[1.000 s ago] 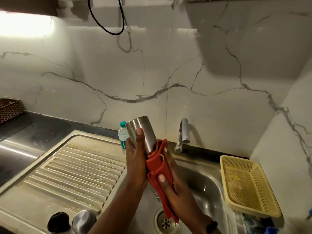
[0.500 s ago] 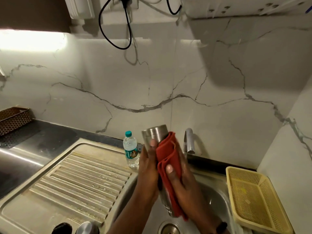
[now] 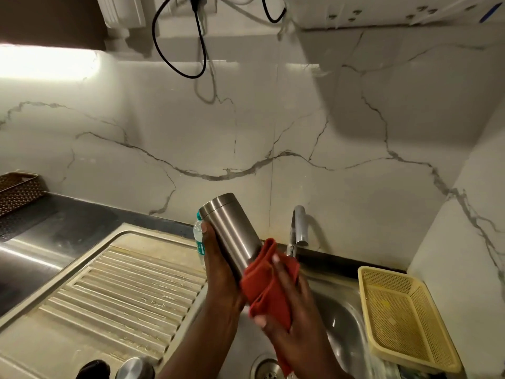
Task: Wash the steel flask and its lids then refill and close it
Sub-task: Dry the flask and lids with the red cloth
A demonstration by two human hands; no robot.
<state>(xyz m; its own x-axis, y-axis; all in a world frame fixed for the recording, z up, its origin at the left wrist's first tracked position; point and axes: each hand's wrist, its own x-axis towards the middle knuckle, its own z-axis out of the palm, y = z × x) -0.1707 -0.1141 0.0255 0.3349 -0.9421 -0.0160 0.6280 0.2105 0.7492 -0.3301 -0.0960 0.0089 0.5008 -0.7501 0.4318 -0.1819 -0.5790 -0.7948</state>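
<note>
Steel flask (image 3: 232,236) is held over the sink (image 3: 344,318), tilted with its closed base up and to the left and its mouth end hidden in a red cloth (image 3: 269,285). Nearest the camera, at the bottom edge of the draining surface (image 3: 117,291), sit a black lid (image 3: 93,369) and a steel lid (image 3: 134,367), both apart from the flask and only partly in view. Above them the left hand (image 3: 221,272) grips the flask's body, its fingers curled round the far side and the thumb up along the steel. The right hand (image 3: 287,310) holds the cloth wrapped about the lower part of the flask, fingers closed over the folds.

This looks like a wipe of the outside wall. To do it well, the left hand should hold firm while the cloth hand slides along the full length and turns about the body, so no strip is missed; wet steel is slippery, so working over the basin is sensible.

Further back, a small plastic bottle (image 3: 199,236) stands behind the left hand, the tap (image 3: 299,228) rises beyond the cloth, and a yellow basket (image 3: 404,315) sits at the right of the sink. A brown basket (image 3: 16,190) rests far left against the marble wall (image 3: 273,127).
</note>
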